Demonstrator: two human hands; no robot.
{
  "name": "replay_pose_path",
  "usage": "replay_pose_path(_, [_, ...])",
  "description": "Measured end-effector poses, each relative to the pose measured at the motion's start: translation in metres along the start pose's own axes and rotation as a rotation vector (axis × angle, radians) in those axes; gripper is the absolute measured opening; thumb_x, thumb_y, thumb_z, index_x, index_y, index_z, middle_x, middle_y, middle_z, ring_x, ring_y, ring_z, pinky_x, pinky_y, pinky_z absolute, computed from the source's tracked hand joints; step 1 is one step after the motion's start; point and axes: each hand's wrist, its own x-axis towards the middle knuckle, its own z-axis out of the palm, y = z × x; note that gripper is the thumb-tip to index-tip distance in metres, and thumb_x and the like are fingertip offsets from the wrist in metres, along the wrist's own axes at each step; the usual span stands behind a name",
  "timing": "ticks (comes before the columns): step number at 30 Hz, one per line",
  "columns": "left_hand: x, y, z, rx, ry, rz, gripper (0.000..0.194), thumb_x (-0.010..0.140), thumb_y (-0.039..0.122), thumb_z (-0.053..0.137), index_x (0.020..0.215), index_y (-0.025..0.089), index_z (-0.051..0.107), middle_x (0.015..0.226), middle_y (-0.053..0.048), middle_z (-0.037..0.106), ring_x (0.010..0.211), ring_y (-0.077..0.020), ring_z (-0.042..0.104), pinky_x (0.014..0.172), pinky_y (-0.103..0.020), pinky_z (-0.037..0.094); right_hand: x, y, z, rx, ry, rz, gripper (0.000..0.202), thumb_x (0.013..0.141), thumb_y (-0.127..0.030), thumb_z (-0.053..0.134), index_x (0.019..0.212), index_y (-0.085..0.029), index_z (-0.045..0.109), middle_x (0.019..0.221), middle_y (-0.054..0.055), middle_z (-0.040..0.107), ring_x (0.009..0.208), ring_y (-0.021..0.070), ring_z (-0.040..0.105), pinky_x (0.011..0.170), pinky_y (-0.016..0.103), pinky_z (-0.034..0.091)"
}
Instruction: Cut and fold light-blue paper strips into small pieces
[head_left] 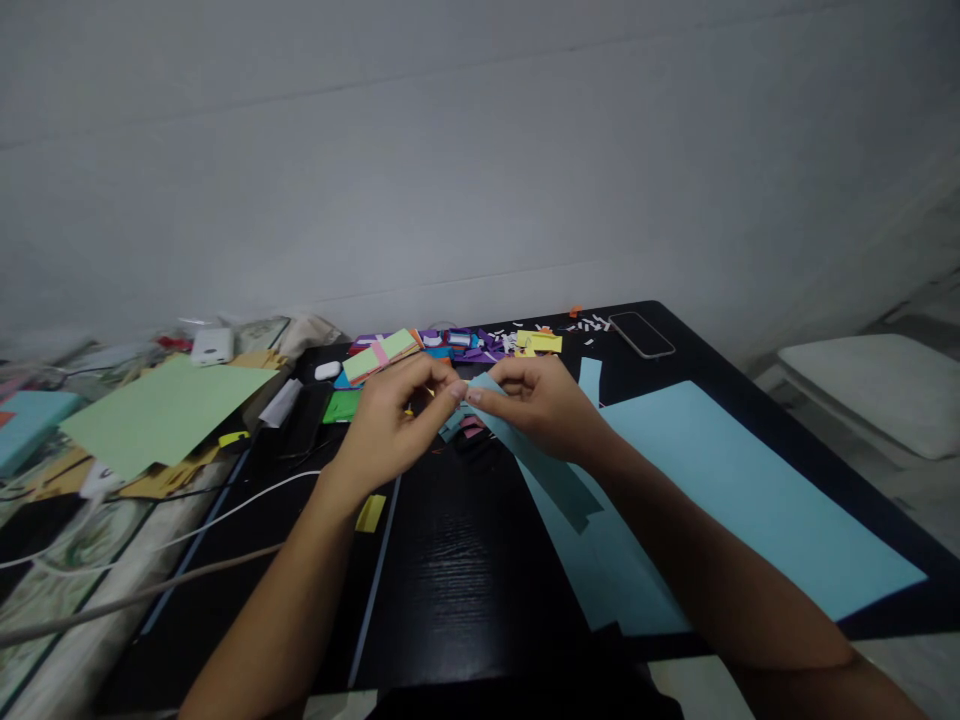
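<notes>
A long light-blue paper strip [551, 475] slants down from my fingers over a larger sheet. My right hand [544, 400] pinches its upper end between thumb and fingers. At that same end, my left hand [401, 410] is closed, its thumb and forefinger pressed together on the tip. The exact contact between the fingertips is too small to see clearly. Beneath my right forearm lies the large light-blue sheet [735, 480] on the black table [450, 580]. Another short blue strip [590, 380] lies just behind my right hand. Small blue and pink scraps [469, 428] are below the fingertips.
Behind my hands lie purple paper pieces [480, 348], a yellow piece [538, 342], white scraps [592, 324] and a phone [642, 335]. A banded paper bundle [381, 355] and a green packet [343, 406] are left. A white cable [247, 500] crosses the left side; a stool [877, 390] stands right.
</notes>
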Motion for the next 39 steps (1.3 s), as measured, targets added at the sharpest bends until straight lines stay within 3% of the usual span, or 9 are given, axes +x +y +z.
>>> replay_pose_path(5, [-0.002,-0.001,0.002,0.009,0.002,-0.010,0.018,0.100,0.031,0.058,0.086,0.020,0.062,0.076,0.000,0.059,0.069,-0.0137,0.052,0.064,-0.027,0.042,0.000,-0.002,-0.006,0.060,-0.115,0.075,0.034,0.079,-0.049,0.078,0.073,-0.017,0.068,0.063,-0.003,0.062,0.058,0.0097,0.053,0.054,0.024,0.041])
replay_pose_path(8, [-0.008,-0.002,0.002,-0.054,0.083,-0.103,0.022,0.099,0.035,0.059,0.085,0.020,0.062,0.075,0.001,0.057,0.066,-0.0131,0.052,0.061,-0.026,0.041,-0.005,0.000,-0.011,0.161,-0.201,0.192,0.033,0.081,-0.048,0.078,0.086,-0.016,0.073,0.080,0.004,0.075,0.071,0.0160,0.069,0.065,0.029,0.055])
replay_pose_path(11, [-0.018,-0.003,0.005,-0.144,0.079,-0.211,0.026,0.098,0.040,0.059,0.083,0.019,0.062,0.072,0.001,0.058,0.062,-0.0125,0.053,0.058,-0.025,0.042,-0.012,0.006,-0.011,0.193,-0.226,0.238,0.033,0.080,-0.047,0.080,0.088,-0.015,0.074,0.085,0.007,0.078,0.078,0.0202,0.075,0.074,0.034,0.061])
replay_pose_path(16, [-0.040,-0.001,0.015,-0.264,-0.056,-0.383,0.030,0.095,0.049,0.062,0.087,0.020,0.064,0.067,0.002,0.062,0.058,-0.0130,0.057,0.053,-0.024,0.044,-0.023,0.019,0.001,0.104,-0.260,0.209,0.026,0.083,-0.041,0.076,0.075,-0.018,0.070,0.077,0.004,0.076,0.073,0.0171,0.073,0.074,0.033,0.060])
replay_pose_path(19, [-0.056,0.000,0.019,-0.266,-0.087,-0.434,0.036,0.092,0.051,0.064,0.077,0.018,0.064,0.066,0.001,0.064,0.059,-0.0130,0.059,0.055,-0.024,0.044,-0.030,0.024,0.005,0.034,-0.317,0.200,0.022,0.085,-0.037,0.074,0.076,-0.017,0.070,0.074,0.003,0.074,0.072,0.0164,0.072,0.071,0.031,0.058])
replay_pose_path(26, [-0.114,-0.012,0.030,-0.402,-0.154,-0.736,0.048,0.085,0.062,0.067,0.068,0.018,0.057,0.063,-0.001,0.063,0.051,-0.0123,0.055,0.048,-0.024,0.044,-0.059,0.045,-0.021,-0.206,-0.557,0.334,0.018,0.082,-0.032,0.077,0.089,-0.015,0.075,0.082,0.004,0.077,0.073,0.0147,0.069,0.069,0.028,0.053])
replay_pose_path(29, [-0.137,-0.019,0.035,-0.344,-0.206,-0.797,0.047,0.085,0.060,0.066,0.066,0.020,0.052,0.064,0.000,0.063,0.052,-0.0136,0.056,0.049,-0.024,0.042,-0.072,0.058,-0.029,-0.253,-0.571,0.389,0.018,0.082,-0.028,0.077,0.093,-0.014,0.075,0.088,0.007,0.078,0.078,0.0167,0.071,0.075,0.030,0.054])
replay_pose_path(35, [-0.154,-0.022,0.034,0.223,-0.296,-0.631,0.034,0.097,0.039,0.054,0.068,0.021,0.050,0.062,0.001,0.056,0.061,-0.0169,0.058,0.061,-0.028,0.041,-0.093,0.081,-0.016,-0.544,-0.423,0.133,0.024,0.088,-0.013,0.068,0.112,-0.017,0.070,0.106,0.009,0.073,0.094,0.0209,0.068,0.087,0.038,0.055])
replay_pose_path(39, [-0.163,-0.014,0.041,0.522,-0.361,-0.598,0.021,0.100,0.033,0.050,0.103,0.016,0.062,0.095,-0.009,0.068,0.082,-0.0244,0.066,0.069,-0.033,0.049,-0.112,0.097,-0.003,-0.761,-0.348,-0.187,0.029,0.089,0.004,0.054,0.104,-0.015,0.070,0.109,0.013,0.068,0.101,0.0246,0.062,0.091,0.044,0.054])
